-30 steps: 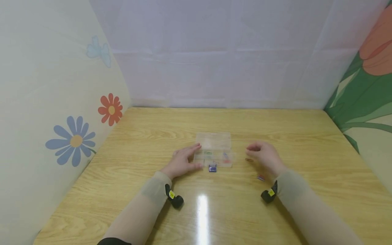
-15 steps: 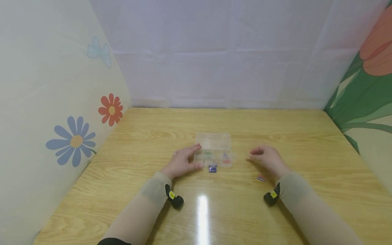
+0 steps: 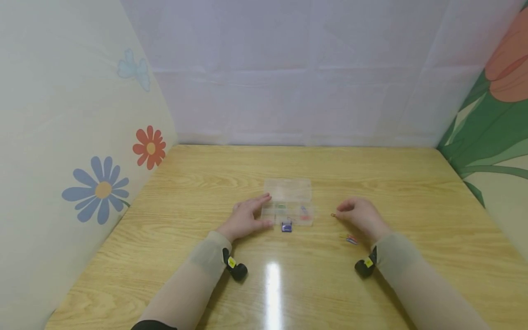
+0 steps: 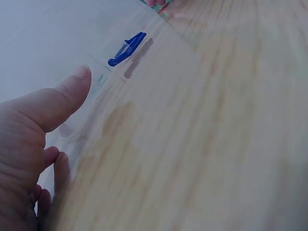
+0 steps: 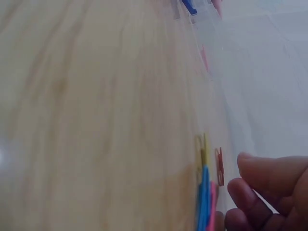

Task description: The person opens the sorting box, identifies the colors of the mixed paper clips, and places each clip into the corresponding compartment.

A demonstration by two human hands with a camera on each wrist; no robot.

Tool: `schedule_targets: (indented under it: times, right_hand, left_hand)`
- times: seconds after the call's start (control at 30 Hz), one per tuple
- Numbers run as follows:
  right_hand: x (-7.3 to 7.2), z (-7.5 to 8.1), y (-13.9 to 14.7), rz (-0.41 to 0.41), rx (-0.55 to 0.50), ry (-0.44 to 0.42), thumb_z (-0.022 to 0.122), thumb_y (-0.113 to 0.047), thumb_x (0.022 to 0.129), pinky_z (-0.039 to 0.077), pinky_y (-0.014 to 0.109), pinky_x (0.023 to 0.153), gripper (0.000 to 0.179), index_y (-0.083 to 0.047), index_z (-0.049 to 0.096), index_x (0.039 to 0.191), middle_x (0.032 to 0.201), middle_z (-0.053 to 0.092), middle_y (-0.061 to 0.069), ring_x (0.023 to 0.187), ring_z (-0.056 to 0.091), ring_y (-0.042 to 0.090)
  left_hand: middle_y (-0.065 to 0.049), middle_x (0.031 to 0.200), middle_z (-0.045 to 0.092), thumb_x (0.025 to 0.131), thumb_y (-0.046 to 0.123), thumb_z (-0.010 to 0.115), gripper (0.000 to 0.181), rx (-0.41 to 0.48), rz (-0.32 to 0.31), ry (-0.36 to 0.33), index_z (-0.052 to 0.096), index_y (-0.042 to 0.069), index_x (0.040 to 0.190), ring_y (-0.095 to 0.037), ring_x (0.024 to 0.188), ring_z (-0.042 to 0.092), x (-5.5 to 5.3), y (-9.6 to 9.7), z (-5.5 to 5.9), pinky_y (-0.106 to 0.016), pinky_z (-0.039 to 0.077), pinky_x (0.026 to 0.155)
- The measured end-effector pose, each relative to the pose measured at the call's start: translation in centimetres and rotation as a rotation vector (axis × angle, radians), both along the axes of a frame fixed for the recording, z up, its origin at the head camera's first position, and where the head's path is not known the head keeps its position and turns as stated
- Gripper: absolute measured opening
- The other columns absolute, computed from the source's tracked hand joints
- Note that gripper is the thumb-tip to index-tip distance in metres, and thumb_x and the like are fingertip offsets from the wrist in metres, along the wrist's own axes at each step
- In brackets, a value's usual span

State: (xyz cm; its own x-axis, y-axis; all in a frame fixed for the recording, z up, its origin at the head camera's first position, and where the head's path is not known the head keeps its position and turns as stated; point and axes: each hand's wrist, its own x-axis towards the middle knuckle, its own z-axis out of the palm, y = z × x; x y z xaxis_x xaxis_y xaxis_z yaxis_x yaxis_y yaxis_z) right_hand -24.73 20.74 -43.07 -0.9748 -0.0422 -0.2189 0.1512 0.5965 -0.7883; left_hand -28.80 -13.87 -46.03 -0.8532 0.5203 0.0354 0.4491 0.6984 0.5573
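Observation:
A clear plastic compartment box (image 3: pixel 293 220) lies with its lid (image 3: pixel 287 189) laid back. Small green, blue and red pieces show inside, and a blue clasp-like piece (image 4: pixel 127 49) is at its front edge. My left hand (image 3: pixel 245 219) rests at the box's left end, thumb by the front corner and fingers extended toward the hinge side. To the right, a reddish paper clip (image 5: pixel 220 167) lies beside the fingertips of my right hand (image 3: pixel 360 214). The right wrist view shows that clip outside the gap between thumb and forefinger; contact is unclear.
Yellow, blue and pink paper clips (image 3: pixel 351 239) lie together on the wooden table (image 3: pixel 313 284), nearer than the right hand. A white cloth backdrop (image 3: pixel 305 73) stands behind the table, with flower-printed panels (image 3: pixel 99 114) at the sides.
My right hand has moved slightly right and nearer, down to the reddish clip, which has shifted a little left. More of the loose clips is uncovered. The left hand stays put.

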Motion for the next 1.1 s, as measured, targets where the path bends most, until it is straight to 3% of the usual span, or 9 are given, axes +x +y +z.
schedule_targets:
  times: [0.53, 0.93, 1.1]
  right_hand:
    - [-0.18, 0.09, -0.71, 0.030, 0.040, -0.061, 0.069, -0.019, 0.087, 0.035, 0.054, 0.099, 0.024, -0.004, 0.065, 0.106, 0.112, 0.062, 0.014, 0.109, 0.052, 0.033]
    - [-0.20, 0.04, -0.88, 0.007, 0.053, -0.105, 0.068, -0.019, 0.089, 0.043, 0.040, 0.080, 0.021, -0.006, 0.063, 0.104, 0.107, 0.060, 0.012, 0.095, 0.054, 0.027]
    - [-0.21, 0.14, -0.92, 0.026, 0.100, -0.086, 0.068, -0.019, 0.089, 0.043, 0.041, 0.081, 0.017, -0.006, 0.063, 0.099, 0.102, 0.061, 0.011, 0.094, 0.053, 0.027]
  left_hand:
    - [0.016, 0.155, 0.025, 0.082, 0.053, 0.070, 0.083, -0.002, 0.004, -0.001, 0.033, 0.025, 0.151, -0.021, 0.140, 0.029, -0.03, 0.00, -0.05, -0.048, 0.013, 0.111]
    - [0.016, 0.155, 0.024, 0.083, 0.052, 0.069, 0.082, -0.012, 0.006, -0.001, 0.032, 0.026, 0.151, -0.021, 0.141, 0.029, -0.02, -0.02, -0.05, -0.048, 0.013, 0.112]
    - [0.015, 0.155, 0.025, 0.083, 0.052, 0.069, 0.082, -0.011, 0.007, -0.006, 0.033, 0.026, 0.151, -0.021, 0.141, 0.029, 0.05, -0.01, 0.05, -0.048, 0.013, 0.112]
